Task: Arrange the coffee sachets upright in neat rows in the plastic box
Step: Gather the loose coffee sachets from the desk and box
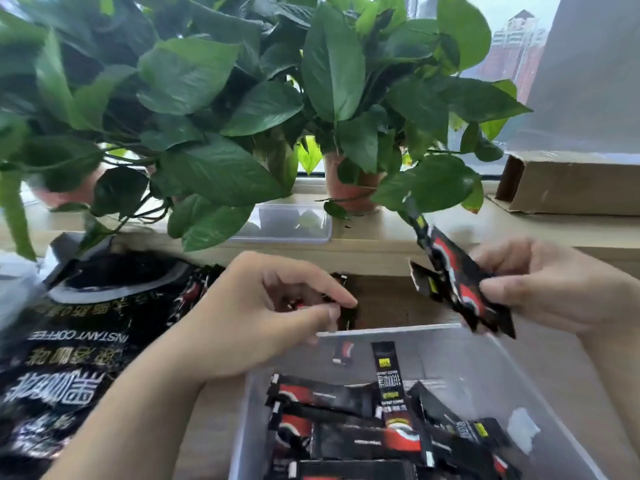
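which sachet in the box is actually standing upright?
Only the sachet leaning against the far wall of the plastic box, near the middle, its yellow mark near the top. The other sachets lie flat, jumbled on the bottom.

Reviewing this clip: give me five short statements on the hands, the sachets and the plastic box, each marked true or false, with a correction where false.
1. The right hand holds several coffee sachets above the far edge of the plastic box. True.
2. The sachets in the box all stand upright in neat rows. False: most lie flat in a jumble; one upright sachet stands among them.
3. The left hand is flat and empty on the table. False: its fingers pinch a dark sachet just beyond the box.
4. A large black coffee bag lies left of the box. True.
5. The box has its lid on. False: it is open on top.
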A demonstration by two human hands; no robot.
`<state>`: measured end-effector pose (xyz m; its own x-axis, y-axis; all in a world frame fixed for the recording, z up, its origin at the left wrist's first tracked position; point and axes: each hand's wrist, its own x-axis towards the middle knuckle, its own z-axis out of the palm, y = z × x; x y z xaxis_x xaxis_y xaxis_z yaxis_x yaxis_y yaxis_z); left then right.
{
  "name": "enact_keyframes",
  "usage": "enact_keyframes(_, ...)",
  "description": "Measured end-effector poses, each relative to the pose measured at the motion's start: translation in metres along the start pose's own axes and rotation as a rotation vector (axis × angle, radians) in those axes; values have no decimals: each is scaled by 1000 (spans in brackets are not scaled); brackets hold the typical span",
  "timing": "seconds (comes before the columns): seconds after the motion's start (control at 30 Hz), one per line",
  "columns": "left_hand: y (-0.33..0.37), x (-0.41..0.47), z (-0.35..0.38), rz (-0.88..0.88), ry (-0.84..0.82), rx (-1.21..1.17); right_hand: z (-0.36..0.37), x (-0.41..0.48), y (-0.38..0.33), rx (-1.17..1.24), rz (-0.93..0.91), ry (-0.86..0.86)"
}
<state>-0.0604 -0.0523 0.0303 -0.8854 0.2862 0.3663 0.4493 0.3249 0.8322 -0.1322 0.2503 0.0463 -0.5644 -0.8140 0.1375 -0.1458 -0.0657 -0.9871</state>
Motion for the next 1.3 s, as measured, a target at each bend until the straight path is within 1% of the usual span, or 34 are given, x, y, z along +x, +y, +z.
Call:
enact_keyframes(0.07,-15,8,-9,-118,270,81,0,-1,-3,-76,89,-149)
enact_keyframes(0.1,-23,13,-15,-180,405,201,2,0,-4,-113,141,-201)
enact_keyframes(0.13,-32,16,-22,-251,507,369,5,2,-4,-141,193,-248)
enact_keyframes(0.17,-41,18,-27,-325,559,545,10,4,-3,-173,241,-277)
enact_keyframes(0.2,-51,18,-31,-386,570,683,14,7,-2,-209,281,-271)
enact_keyframes(0.27,-69,20,-32,-461,502,819,24,12,-4,-309,309,-218)
enact_keyframes(0.33,-82,20,-27,-551,372,899,30,15,-6,-408,241,-128)
enact_keyframes(0.4,-89,20,-20,-695,226,953,31,18,-8,-405,144,55)
enact_keyframes(0.47,-93,21,-15,-763,149,1001,28,19,-3,-382,62,235)
enact_keyframes(0.57,-96,24,-9,-690,175,989,19,25,13,-299,77,404)
enact_keyframes(0.67,-95,29,-5,-624,195,872,8,30,34,-258,110,555)
enact_keyframes(0.73,-94,31,-2,-572,215,794,3,37,48,-222,131,603)
enact_keyframes(0.87,-105,31,-3,-457,277,721,-8,52,85,-436,131,699)
enact_keyframes(0.97,-101,32,-6,-378,348,646,-5,64,101,-572,147,671)
enact_keyframes(1.03,-96,32,-8,-329,408,592,-5,72,110,-642,116,608)
enact_keyframes(1.1,-93,34,-9,-287,456,541,-3,80,113,-708,62,527)
enact_keyframes(1.17,-92,35,-10,-285,480,497,-2,87,114,-759,48,435)
enact_keyframes(1.3,-89,35,-11,-271,474,420,-3,100,114,-847,127,231)
